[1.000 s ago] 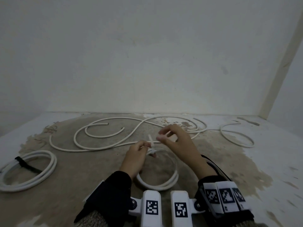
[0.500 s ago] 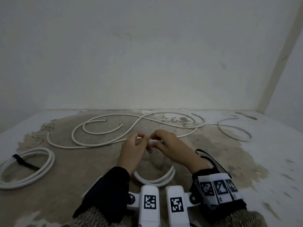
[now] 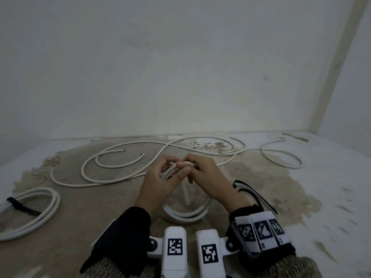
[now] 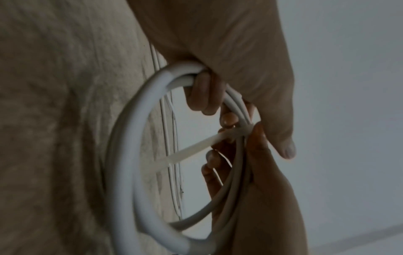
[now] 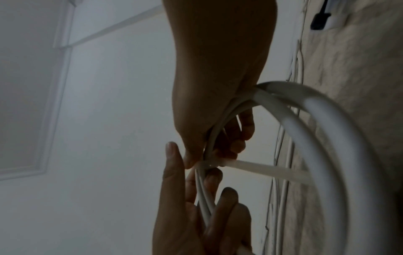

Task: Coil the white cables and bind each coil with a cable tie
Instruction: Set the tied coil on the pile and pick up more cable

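Left hand [image 3: 158, 183] and right hand [image 3: 208, 175] both clasping coil [image 3: 186, 214] at its top; cable tie [image 3: 186, 194] tail hanging down through the loop, nearer right hand.

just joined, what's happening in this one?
A person is binding a small coil of white cable with a white cable tie. Both the left hand and the right hand grip the coil's top, holding it up off the floor; the tie is looped round the strands there, its tail sticking out across the coil. To the left lies a coil bound with a black tie; loose cable still sprawls behind.
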